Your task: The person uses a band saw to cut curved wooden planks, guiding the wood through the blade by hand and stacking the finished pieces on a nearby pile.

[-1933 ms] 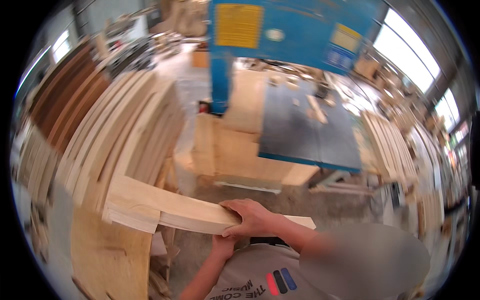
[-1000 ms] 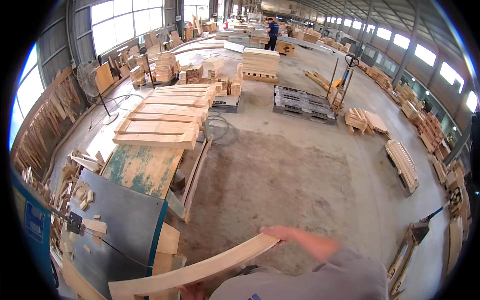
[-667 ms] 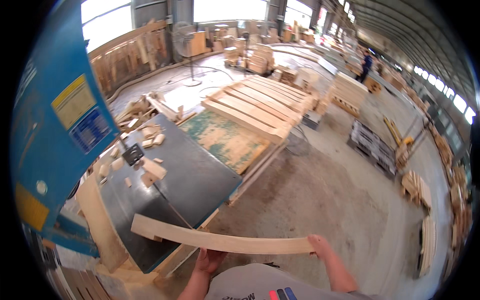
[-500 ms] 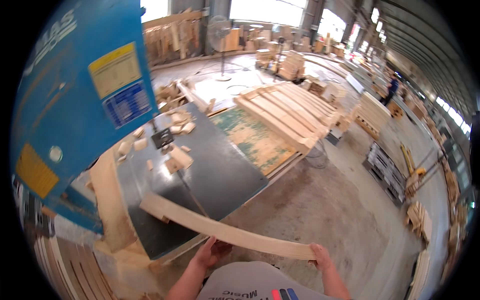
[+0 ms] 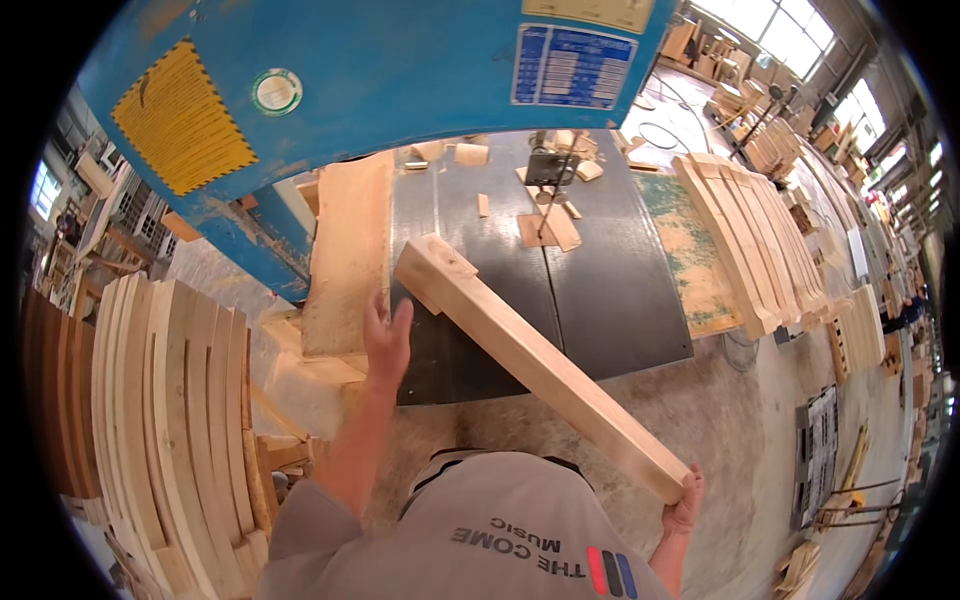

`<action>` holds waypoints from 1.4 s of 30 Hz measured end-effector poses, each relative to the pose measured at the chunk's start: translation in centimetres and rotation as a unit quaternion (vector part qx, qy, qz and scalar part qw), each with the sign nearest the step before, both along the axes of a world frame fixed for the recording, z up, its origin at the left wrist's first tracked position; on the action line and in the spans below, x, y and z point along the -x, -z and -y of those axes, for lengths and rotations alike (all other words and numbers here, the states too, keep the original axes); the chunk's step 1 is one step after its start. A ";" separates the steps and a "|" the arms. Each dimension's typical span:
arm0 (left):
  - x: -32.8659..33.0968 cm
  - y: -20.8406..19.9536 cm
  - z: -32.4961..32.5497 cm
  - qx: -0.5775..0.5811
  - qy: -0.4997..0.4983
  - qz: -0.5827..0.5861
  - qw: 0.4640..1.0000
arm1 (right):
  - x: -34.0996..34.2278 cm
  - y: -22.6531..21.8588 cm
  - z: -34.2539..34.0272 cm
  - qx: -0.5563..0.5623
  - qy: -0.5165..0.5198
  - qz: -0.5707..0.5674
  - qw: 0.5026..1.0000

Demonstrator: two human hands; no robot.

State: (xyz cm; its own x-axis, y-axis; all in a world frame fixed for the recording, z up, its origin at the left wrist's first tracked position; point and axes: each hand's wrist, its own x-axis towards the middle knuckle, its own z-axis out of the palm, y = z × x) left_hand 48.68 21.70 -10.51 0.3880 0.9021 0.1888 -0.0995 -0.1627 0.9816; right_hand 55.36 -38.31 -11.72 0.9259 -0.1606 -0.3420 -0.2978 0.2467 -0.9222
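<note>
The left forearm rises from the grey sleeve (image 5: 318, 525), and the left hand (image 5: 387, 345) is lifted, with its fingers pointing away from the body and the thumb standing apart from them. Its grip is loosely spread and has hold of nothing; it is just beside the far end of the wooden beam (image 5: 545, 365). The right hand (image 5: 685, 503) is low, at the near end of this beam, and its grip is closed around that end; the fingers underneath are partly hidden. The beam goes diagonally, its far part above the dark table (image 5: 620, 310) and its near part beyond the front edge. I cannot tell whether the far end rests on the surface.

Compared with half a second before, the left hand is no longer at the middle of the beam but away to the left of it. The right hand stays on the same end. The far end reaches deeper over the table, nearer to the small offcuts (image 5: 563, 232), and the blue machine (image 5: 390, 75) now fills the upper view.
</note>
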 end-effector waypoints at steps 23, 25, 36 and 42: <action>-10.4 1.5 -1.3 0.145 0.145 -0.023 0.979 | -12.3 1.7 7.8 0.108 -0.119 -0.158 0.974; -12.4 1.2 0.9 0.173 0.161 -0.021 0.971 | -12.1 0.9 9.7 0.102 -0.114 -0.141 0.978; -20.5 0.6 -0.6 0.187 0.253 -0.133 0.940 | -11.1 -3.2 7.5 0.176 -0.035 -0.134 0.975; -21.4 1.0 -1.4 0.203 0.288 -0.157 0.923 | -9.9 -2.3 8.1 0.163 -0.029 -0.152 0.974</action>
State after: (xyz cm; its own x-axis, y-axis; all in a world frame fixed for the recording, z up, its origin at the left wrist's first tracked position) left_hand 70.07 23.11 -11.55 0.8028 0.5013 -0.3228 0.2456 0.2154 0.9451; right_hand 65.26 -46.41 -9.39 0.8006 -0.2576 -0.5410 -0.5739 -0.0702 -0.8159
